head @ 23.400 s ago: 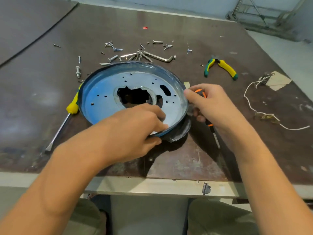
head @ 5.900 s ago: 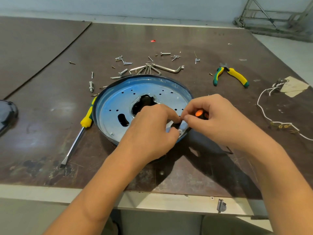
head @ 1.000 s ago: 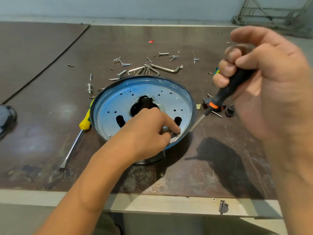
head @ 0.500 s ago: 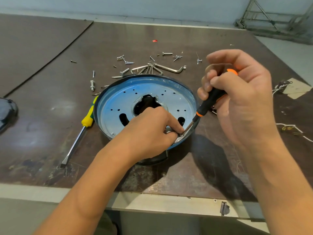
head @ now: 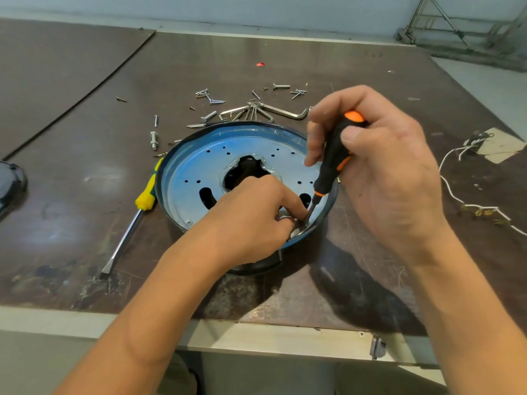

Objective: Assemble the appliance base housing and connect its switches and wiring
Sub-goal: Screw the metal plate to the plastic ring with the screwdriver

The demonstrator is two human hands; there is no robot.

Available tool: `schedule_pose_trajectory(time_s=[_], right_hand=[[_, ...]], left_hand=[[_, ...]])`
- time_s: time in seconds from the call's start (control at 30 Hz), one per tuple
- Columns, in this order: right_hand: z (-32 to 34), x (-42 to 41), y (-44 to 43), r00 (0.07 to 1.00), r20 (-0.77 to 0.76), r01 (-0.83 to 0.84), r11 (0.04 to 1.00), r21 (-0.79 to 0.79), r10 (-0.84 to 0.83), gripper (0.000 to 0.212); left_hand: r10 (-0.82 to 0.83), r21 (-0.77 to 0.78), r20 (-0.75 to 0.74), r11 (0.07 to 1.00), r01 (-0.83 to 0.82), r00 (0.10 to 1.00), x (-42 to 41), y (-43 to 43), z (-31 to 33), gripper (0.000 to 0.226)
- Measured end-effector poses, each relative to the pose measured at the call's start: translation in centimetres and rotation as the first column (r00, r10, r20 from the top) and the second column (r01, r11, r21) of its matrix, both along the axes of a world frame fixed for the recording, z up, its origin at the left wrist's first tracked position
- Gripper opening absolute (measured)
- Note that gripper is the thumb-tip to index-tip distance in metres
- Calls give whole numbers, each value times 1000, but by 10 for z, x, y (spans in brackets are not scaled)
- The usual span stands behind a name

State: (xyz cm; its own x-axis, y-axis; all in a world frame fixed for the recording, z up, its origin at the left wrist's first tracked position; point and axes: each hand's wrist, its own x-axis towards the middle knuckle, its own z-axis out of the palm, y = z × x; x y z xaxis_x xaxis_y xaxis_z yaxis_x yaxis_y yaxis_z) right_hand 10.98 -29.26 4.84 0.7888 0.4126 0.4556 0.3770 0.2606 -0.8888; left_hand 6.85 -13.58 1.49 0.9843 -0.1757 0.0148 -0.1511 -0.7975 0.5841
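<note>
Blue metal housing point(head: 199, 166); right hand point(head: 393, 178) grip clamped on black-orange screwdriver point(head: 333, 155); left hand point(head: 251, 220) grip pinching small metal piece point(head: 296, 231).

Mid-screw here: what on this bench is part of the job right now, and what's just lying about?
In use: blue base plate; black-and-orange screwdriver, gripped by right hand; small metal piece, pinched by left hand.
Idle for now: yellow-handled screwdriver; hex keys; loose screws; white wire.

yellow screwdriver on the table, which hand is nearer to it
Left. The left hand pinches a small metal part at the near rim of the blue housing, just right of the yellow screwdriver; the right hand grips the orange-black screwdriver farther right.
</note>
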Motion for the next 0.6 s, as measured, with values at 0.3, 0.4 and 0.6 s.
schedule_pose_trajectory(time_s=[0.3, 0.4, 0.6], right_hand=[[-13, 0, 4, 998, 21, -60, 998, 36, 60, 11], [-13, 1, 7, 996, -44, -78, 994, 77, 82, 12], [-13, 2, 8, 992, -91, -83, 992, 95, 91, 18]], left_hand=[[-34, -58, 32, 998, 36, 999, 0, 3, -2, 13], [-34, -39, 28, 999, 35, 999, 1, 3, -3, 10], [-10, -28, 25, 1000, 10, 1000, 1, 4, -4, 9]])
